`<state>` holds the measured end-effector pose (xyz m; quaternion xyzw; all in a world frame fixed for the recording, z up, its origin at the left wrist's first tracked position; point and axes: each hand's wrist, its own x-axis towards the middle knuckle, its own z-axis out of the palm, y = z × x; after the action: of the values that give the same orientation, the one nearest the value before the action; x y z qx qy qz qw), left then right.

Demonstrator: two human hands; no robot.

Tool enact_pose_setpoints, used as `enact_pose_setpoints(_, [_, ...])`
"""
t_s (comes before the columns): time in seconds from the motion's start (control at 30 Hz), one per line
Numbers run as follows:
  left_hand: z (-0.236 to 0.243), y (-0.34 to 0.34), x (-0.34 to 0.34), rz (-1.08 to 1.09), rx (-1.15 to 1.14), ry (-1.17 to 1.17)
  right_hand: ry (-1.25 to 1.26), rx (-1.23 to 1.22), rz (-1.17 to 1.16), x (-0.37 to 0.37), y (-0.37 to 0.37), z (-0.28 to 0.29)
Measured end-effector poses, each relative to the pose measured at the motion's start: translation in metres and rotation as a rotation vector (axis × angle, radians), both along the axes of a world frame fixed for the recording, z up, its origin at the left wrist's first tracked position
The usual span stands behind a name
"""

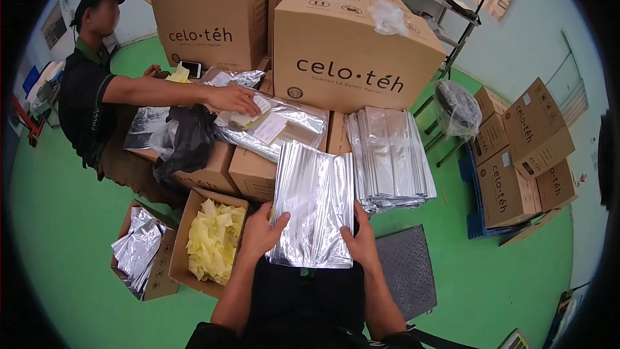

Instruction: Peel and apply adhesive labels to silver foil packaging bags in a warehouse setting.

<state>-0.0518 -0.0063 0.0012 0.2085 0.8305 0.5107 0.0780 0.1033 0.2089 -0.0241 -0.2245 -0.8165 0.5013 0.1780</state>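
Between my two hands I hold a stack of silver foil bags (pixel 314 200) upright in front of my body. My left hand (pixel 261 231) grips its left edge, thumb on the front face. On the opposite edge my right hand (pixel 361 236) clasps the stack the same way. Just beyond, to the right, lies a taller pile of silver foil bags (pixel 394 155). At the left, a co-worker's hand (pixel 236 100) rests on white labels (pixel 268 128) that lie on more foil bags.
Large cardboard boxes (pixel 355 64) rise behind the work surface. Below left stand an open box of yellow paper strips (pixel 213 239) and a box of crumpled foil (pixel 139 245). A dark metal plate (pixel 407 271) lies on the floor at right. Boxes on a blue pallet (pixel 478 207) stand farther right.
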Motion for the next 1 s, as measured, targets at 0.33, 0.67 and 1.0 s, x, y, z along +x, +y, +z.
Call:
enact_pose_setpoints(0.33, [-0.006, -0.007, 0.000, -0.107, 0.388, -0.554, 0.161, -0.484, 0.024, 0.012, -0.001, 0.009])
enact_pose_setpoints(0.67, [0.012, -0.012, 0.006, -0.099, 0.550, -0.486, 0.337, -0.475, -0.089, 0.005, -0.013, 0.028])
enact_pose_setpoints(1.0, [-0.021, -0.016, -0.006, 0.126, -0.063, -0.053, -0.035, 0.178, -0.123, -0.001, -0.015, 0.001])
